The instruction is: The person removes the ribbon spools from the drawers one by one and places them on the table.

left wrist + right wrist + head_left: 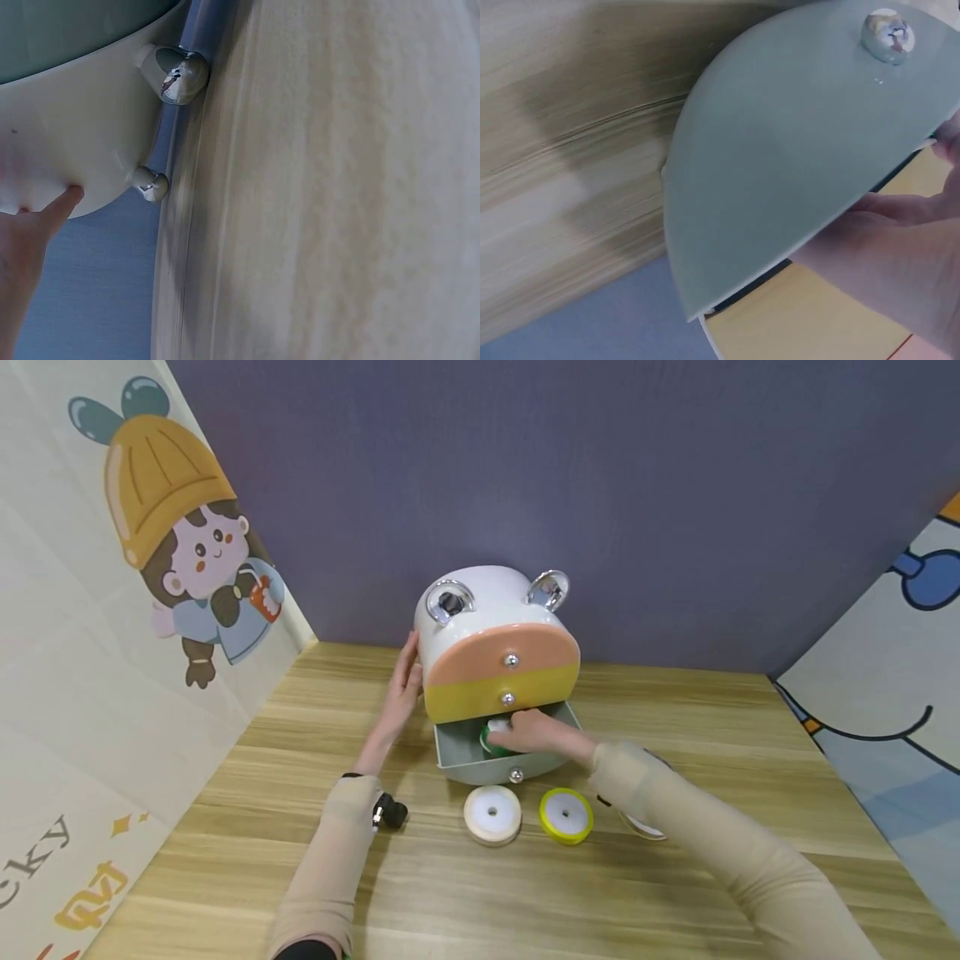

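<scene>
A white drawer box (480, 597) with two silver ears stands toward the back of the table. Its grey-green bottom drawer (480, 772) is pulled out. My right hand (540, 732) reaches into that drawer and grips a green-edged ribbon roll (486, 745), partly hidden by the fingers. In the right wrist view, the drawer front (795, 157) hides the fingertips. My left hand (402, 693) rests against the left side of the box, fingers extended; the left wrist view shows a fingertip on its white wall (82, 142).
In front of the drawer lie a cream ribbon roll (492, 815) and a yellow ribbon roll (566, 816). Another roll (647, 833) is mostly covered by the right sleeve. The orange and yellow upper drawers (465, 700) are closed. A dark wall (637, 510) rises behind the table.
</scene>
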The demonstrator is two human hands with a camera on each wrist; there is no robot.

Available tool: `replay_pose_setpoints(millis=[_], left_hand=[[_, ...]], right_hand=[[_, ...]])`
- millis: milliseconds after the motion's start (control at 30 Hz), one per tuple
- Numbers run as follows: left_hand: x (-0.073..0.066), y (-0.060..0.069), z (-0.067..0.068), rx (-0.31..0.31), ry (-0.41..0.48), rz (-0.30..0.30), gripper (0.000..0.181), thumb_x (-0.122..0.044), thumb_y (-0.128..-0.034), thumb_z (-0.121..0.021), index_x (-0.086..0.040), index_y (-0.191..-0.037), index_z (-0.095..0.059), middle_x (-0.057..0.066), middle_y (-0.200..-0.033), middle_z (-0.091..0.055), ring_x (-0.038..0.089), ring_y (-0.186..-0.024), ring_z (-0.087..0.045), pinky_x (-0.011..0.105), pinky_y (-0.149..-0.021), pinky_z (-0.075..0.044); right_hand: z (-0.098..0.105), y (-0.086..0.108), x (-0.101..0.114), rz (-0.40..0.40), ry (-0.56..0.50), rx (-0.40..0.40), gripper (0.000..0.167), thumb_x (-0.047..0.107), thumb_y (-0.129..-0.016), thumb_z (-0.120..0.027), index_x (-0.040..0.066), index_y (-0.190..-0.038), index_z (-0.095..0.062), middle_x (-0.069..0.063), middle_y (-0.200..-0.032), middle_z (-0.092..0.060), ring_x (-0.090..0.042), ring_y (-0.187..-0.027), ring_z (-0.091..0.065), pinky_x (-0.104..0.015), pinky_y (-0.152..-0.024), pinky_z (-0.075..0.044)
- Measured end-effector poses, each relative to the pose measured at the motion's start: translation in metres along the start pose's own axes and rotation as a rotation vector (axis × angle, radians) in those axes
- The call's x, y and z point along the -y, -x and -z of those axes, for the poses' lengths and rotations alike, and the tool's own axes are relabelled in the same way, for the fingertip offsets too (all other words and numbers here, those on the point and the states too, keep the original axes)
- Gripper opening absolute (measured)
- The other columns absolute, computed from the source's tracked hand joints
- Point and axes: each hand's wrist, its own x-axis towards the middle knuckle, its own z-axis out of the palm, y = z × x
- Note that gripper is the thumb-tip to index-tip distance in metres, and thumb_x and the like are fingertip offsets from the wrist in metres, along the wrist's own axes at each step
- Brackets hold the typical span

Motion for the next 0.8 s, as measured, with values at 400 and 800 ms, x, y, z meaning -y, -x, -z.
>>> replay_pose_setpoints(millis=[400, 800], left_hand=[[0.001, 0.001, -0.002, -0.014, -0.003, -0.018, 0.054, -0.013, -0.1086, -0.032, -0.007, -0.159, -0.014, 0.011, -0.169, -0.003, 0.039, -0.143, -0.035, 0.059, -0.111, -0.04], [0.0, 0.001, -0.002, -0.013, 0.004, -0.025, 0.053, -0.005, -0.1074, -0.03, -0.007, -0.159, -0.015, 0.011, -0.169, -0.004, 0.038, -0.151, -0.024, 0.062, -0.112, -0.038]], right_hand=[[0.011, 0.017, -0.005, 0.064, -0.155, 0.018, 0.041, 0.051, -0.09, -0.049, 0.02, -0.065, -0.042, 0.006, -0.059, -0.042, -0.012, -0.058, -0.042, -0.024, -0.059, -0.038], [0.021, 0.037, -0.001, 0.198, -0.063, -0.008, 0.031, 0.043, -0.088, -0.055, 0.017, -0.072, -0.049, 0.007, -0.065, -0.044, -0.009, -0.062, -0.041, -0.022, -0.06, -0.035]])
